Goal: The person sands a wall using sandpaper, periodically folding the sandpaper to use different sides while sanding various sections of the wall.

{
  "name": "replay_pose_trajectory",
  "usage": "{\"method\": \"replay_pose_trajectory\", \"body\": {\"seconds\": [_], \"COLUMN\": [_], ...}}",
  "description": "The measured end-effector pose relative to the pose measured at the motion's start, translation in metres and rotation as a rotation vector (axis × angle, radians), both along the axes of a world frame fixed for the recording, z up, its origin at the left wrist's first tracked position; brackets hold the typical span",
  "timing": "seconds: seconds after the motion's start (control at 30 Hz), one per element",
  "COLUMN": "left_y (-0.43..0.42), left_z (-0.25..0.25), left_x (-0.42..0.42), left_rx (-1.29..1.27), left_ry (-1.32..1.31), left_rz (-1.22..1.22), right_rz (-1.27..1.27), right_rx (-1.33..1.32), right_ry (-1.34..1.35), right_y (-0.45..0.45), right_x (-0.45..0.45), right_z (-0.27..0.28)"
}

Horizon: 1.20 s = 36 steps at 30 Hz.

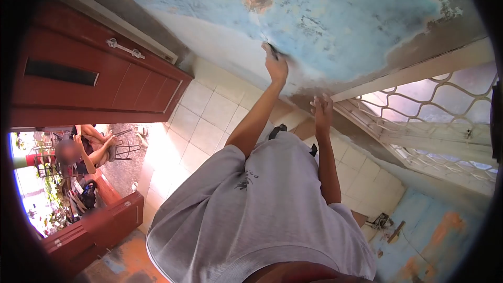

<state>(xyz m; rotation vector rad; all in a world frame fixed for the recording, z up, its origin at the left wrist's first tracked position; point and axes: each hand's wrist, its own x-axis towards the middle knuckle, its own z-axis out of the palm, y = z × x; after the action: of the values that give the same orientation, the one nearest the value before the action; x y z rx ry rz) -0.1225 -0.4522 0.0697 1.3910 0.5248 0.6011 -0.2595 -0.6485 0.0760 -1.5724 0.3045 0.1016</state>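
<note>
My left hand [275, 66] is raised against the peeling blue wall [346, 5], its fingers closed around a dark, thin scraper-like tool [277, 51]. The tool is partly hidden by the fingers and slightly blurred, so its exact kind is unclear. Beside it runs a smooth whitish band [209, 36] along the wall. My right hand [322, 109] has its fingers apart and holds nothing. It is close to the bare grey-brown wall edge by the window frame [361, 112]; whether it touches the surface I cannot tell.
On the right is a window with a wavy metal grille [419, 97]. A red-brown door [78, 68] with a white handle stands at left. Through the doorway a person [89, 149] sits outside near a metal stand [126, 149]. Pale tiles [201, 112] lie below; cables [381, 221] are at lower right.
</note>
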Motion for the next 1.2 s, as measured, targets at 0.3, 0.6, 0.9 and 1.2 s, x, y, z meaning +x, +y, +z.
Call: {"method": "replay_pose_trajectory", "body": {"seconds": [0.3,0.6,0.9,1.2], "left_y": [0.013,0.047,0.056,-0.066], "left_z": [-0.026,-0.041,-0.045,0.035], "left_x": [0.031,0.031,0.032,-0.062], "left_rx": [0.275,0.261,0.620,0.452], "left_ry": [0.120,0.153,0.105,-0.052], "left_rz": [-0.074,-0.197,-0.120,-0.289], "right_rz": [0.003,-0.031,-0.063,0.072], "right_rx": [-0.073,0.122,0.173,0.146], "right_ry": [-0.069,-0.001,-0.006,0.034], "right_y": [-0.016,-0.004,-0.015,-0.020], "right_x": [0.023,0.020,0.021,0.021], "right_z": [-0.005,-0.010,-0.008,-0.009]}}
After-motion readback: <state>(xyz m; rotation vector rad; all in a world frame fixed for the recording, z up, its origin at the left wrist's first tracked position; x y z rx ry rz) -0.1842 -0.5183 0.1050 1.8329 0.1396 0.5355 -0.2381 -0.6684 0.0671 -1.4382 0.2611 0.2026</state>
